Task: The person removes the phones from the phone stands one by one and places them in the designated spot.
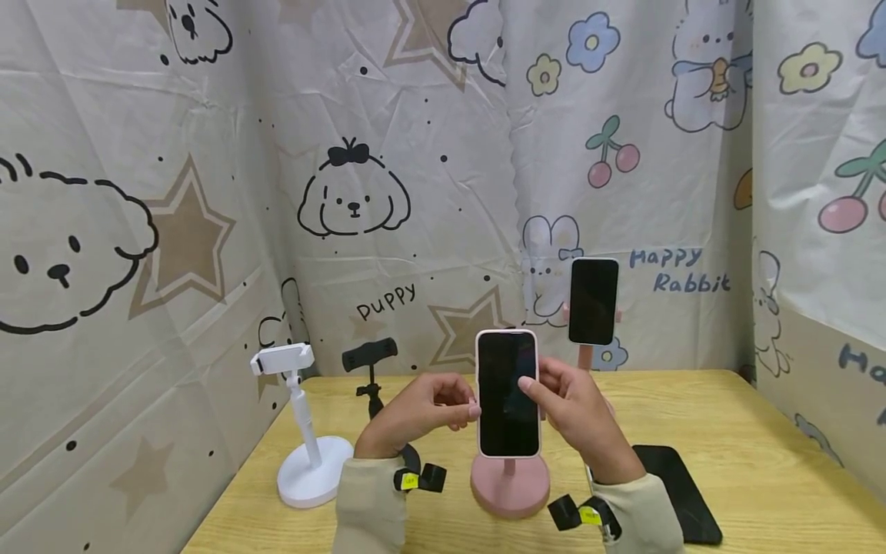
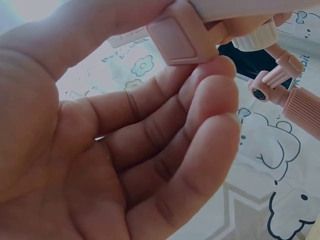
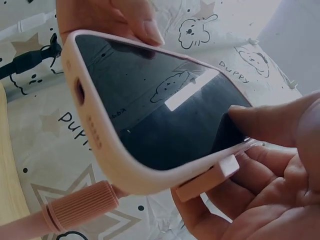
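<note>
A phone (image 1: pixel 508 396) in a pale pink case stands upright, dark screen towards me, on a pink phone stand (image 1: pixel 511 492) with a round base. My left hand (image 1: pixel 425 408) is at the phone's left edge. In the left wrist view, its thumb and fingertips pinch the stand's pink clamp end (image 2: pixel 177 40). My right hand (image 1: pixel 574 415) grips the phone's right edge, thumb on the screen and fingers behind. From the right wrist, the other clamp end (image 3: pixel 210 180) shows against the case's side, close to the right fingers.
On the left stand a white phone stand (image 1: pixel 314 462) and a black one (image 1: pixel 370 358), partly behind my left arm. Behind my right hand, another phone (image 1: pixel 593 300) sits on a pink stand. A flat black tablet-like slab (image 1: pixel 678 492) lies right on the wooden table (image 1: pixel 734 423). Printed fabric (image 1: pixel 443 231) hangs behind.
</note>
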A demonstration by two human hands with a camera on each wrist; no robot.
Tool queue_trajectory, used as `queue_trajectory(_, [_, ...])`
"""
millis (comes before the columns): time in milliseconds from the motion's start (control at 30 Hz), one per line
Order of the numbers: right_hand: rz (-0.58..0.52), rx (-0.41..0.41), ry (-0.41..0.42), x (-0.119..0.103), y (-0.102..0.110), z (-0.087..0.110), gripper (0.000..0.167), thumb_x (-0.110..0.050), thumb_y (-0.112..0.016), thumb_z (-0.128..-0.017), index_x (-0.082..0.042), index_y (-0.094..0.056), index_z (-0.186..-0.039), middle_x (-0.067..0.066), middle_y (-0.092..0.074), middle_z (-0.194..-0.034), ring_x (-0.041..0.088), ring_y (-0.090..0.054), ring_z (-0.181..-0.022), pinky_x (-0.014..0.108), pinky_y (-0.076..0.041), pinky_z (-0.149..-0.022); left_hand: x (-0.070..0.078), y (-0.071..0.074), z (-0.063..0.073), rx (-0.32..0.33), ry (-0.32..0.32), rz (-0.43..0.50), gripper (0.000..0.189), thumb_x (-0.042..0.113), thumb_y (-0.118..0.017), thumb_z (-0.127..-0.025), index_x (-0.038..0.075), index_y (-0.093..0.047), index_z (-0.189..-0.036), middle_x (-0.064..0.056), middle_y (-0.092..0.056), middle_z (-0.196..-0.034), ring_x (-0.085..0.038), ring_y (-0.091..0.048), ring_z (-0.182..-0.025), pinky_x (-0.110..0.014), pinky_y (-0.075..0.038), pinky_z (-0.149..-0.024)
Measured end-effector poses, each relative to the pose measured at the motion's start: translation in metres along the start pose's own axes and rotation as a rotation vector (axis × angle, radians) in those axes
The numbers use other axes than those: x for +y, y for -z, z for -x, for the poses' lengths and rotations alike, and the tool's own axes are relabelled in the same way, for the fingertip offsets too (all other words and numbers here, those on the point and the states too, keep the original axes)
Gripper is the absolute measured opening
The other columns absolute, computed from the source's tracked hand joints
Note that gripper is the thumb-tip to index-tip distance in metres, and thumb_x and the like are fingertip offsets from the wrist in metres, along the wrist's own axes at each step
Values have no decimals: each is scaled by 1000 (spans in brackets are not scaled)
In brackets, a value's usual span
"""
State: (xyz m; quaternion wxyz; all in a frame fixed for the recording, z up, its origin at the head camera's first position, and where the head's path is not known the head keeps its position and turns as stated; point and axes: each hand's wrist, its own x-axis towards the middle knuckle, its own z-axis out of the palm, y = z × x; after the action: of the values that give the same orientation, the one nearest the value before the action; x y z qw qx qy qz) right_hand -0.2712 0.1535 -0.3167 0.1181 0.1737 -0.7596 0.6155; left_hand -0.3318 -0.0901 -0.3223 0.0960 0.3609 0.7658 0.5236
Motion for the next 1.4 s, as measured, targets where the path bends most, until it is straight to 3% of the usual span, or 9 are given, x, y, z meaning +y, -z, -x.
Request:
queue_trajectory(167, [2, 25, -37, -3, 0, 0, 38, -26, -63, -95, -13, -58, -130, 13, -65, -88, 16, -41, -52, 23, -31, -42, -2, 0, -2, 26, -37, -35, 21, 31, -72, -87, 12, -64, -90, -7, -63, -84, -21, -60, -77, -36, -53, -72])
queue_trajectory(300, [-26, 19, -37, -3, 0, 1, 40, -24, -62, -95, -10, -56, -132, 12, -69, -105, 20, -60, -73, 23, -50, -61, -10, -1, -5, 19, -97, -59, 17, 28, -71, -88, 14, -63, -89, -6, -63, -83, -17, -59, -74, -34, -53, -72])
queue_trajectory(400, [-66, -2, -34, -3, 0, 1, 41, -22, -62, -95, -7, -55, -133, 13, -68, -114, 24, -65, -87, 28, -54, -76, -15, -1, -5, -3, -147, -48, 15, 25, -70, -89, 13, -62, -89, -5, -61, -82, -14, -56, -71, -29, -51, -69])
queue_trajectory(600, [-68, -15, -51, -5, 1, 3, 43, -24, -62, -95, -4, -54, -133, 16, -68, -107, 23, -60, -81, 24, -47, -59, -18, -1, -5, -34, -208, -1, 11, 17, -68, -90, 10, -59, -90, -3, -58, -78, -13, -51, -69, -24, -44, -62])
queue_trajectory(700, [-74, -30, -56, -5, 3, 3, 43, -23, -62, -95, -2, -54, -133, 17, -67, -106, 23, -59, -79, 24, -47, -59, -13, -3, -2, -35, -225, 4, 10, 14, -66, -90, 8, -58, -89, -2, -56, -77, -12, -50, -68, -24, -43, -62])
queue_trajectory(900, [-108, -49, -71, -4, 7, 4, 43, -22, -64, -94, -1, -54, -130, 19, -64, -105, 26, -62, -89, 33, -54, -80, 2, -4, 4, -61, -251, 28, 12, 13, -65, -91, 5, -57, -88, 1, -54, -76, -9, -48, -68, -24, -43, -62])
queue_trajectory(1033, [-149, -82, -96, -3, 10, 4, 47, -25, -63, -95, -1, -51, -133, 19, -63, -112, 29, -64, -99, 45, -48, -94, -7, -2, 1, -84, -245, 48, 10, 12, -64, -92, 5, -57, -90, 0, -55, -79, -10, -49, -70, -23, -43, -64])
queue_trajectory(1167, [-153, -103, -101, -2, 12, 3, 49, -28, -62, -95, -2, -49, -135, 18, -63, -114, 28, -63, -102, 48, -44, -99, -19, 1, -4, -79, -226, 33, 9, 14, -64, -93, 7, -58, -92, -2, -56, -81, -11, -51, -72, -23, -44, -65])
queue_trajectory(1400, [-156, -115, -113, -3, 13, 3, 50, -29, -62, -95, -2, -49, -135, 18, -62, -115, 27, -62, -104, 49, -44, -99, -20, 2, -3, -52, -200, -1, 16, 23, -66, -92, 9, -59, -93, -3, -58, -82, -12, -52, -73, -27, -49, -69])
